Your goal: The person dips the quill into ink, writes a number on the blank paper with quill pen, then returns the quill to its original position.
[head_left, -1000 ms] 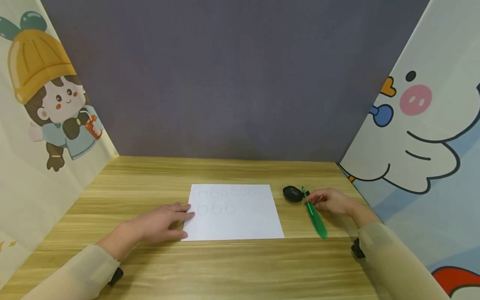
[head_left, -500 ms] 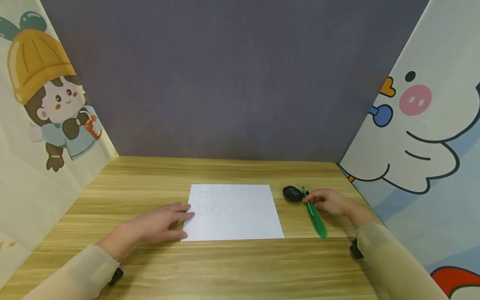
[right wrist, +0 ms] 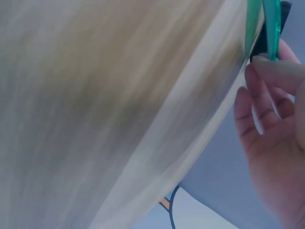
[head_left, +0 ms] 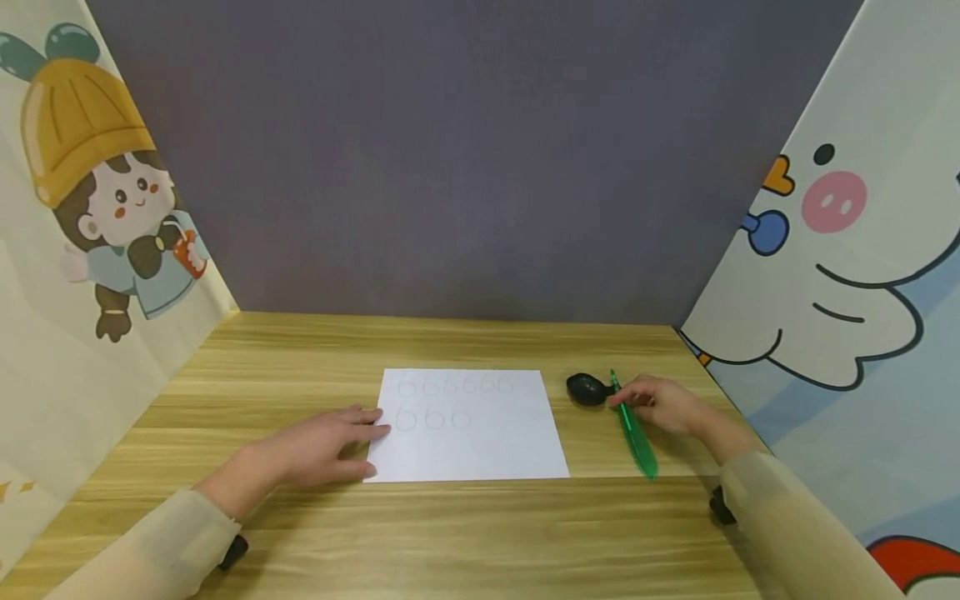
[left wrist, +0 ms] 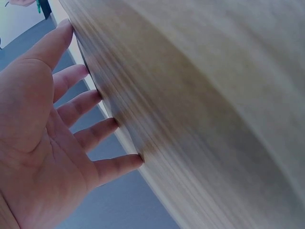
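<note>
A white sheet of paper [head_left: 480,450] with two rows of handwritten 6s lies on the table. Fingers of my left hand [head_left: 322,446] rest spread on its left edge; the left wrist view shows the same hand [left wrist: 52,138] with fingers apart. To the right of the sheet, my right hand [head_left: 667,407] pinches a green pen [head_left: 636,437] near its upper part, thumb and fingers at the shaft. In the right wrist view the hand [right wrist: 279,129] has its thumb against the green pen [right wrist: 272,28]. A black oval object [head_left: 587,389] lies just left of the fingertips.
The wooden table [head_left: 450,542] reaches back to a grey panel [head_left: 465,167]. Cartoon-printed panels stand at the left [head_left: 45,375] and right [head_left: 885,333], the right one close to my right forearm.
The upper end of the green pen has shifted slightly to the right, and my right fingers now pinch it. My left hand and the paper have stayed put.
</note>
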`<state>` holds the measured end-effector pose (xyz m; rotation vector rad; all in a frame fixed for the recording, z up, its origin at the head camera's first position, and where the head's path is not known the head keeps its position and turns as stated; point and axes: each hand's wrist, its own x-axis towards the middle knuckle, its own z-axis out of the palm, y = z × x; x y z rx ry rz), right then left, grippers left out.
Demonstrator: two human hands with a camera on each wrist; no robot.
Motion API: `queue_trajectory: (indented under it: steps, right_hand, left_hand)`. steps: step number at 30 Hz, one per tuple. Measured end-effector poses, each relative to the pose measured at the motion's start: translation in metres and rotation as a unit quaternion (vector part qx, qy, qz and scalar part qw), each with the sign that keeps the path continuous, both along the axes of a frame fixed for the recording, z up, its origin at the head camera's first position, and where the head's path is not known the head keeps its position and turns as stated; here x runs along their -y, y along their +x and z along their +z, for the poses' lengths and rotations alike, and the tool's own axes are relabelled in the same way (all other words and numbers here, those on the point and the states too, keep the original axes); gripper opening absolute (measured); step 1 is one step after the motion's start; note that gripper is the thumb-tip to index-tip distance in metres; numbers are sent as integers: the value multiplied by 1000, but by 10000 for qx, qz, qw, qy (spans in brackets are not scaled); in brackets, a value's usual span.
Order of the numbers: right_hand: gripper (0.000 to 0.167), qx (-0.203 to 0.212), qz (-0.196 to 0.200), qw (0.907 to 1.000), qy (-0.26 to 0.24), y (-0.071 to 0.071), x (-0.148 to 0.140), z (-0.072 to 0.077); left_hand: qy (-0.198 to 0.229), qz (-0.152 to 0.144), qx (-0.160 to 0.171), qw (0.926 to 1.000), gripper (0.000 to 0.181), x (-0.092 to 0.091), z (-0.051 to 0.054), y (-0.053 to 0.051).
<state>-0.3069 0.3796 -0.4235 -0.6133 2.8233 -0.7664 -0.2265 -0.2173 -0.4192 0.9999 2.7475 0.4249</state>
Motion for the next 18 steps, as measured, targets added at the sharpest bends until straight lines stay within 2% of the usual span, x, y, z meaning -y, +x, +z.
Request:
queue_trajectory:
  steps: [3, 6, 11, 18]
  right_hand:
    - [38, -41, -87, 9999, 66, 3, 1, 1]
    - [37, -136, 9, 9998, 125, 5, 1, 1]
    - [33, -520, 178, 9981, 261, 8, 1, -1]
    - [27, -948, 179, 9950, 268, 8, -2, -4]
  left_hand:
    - [-5, -14, -44, 10000, 69, 0, 0, 0]
    - [-3, -21, -62, 10000, 69, 0, 0, 0]
    - [-22, -21, -53, 10000, 69, 1, -1, -1]
    - [-27, -24, -67, 10000, 69, 2, -2, -1]
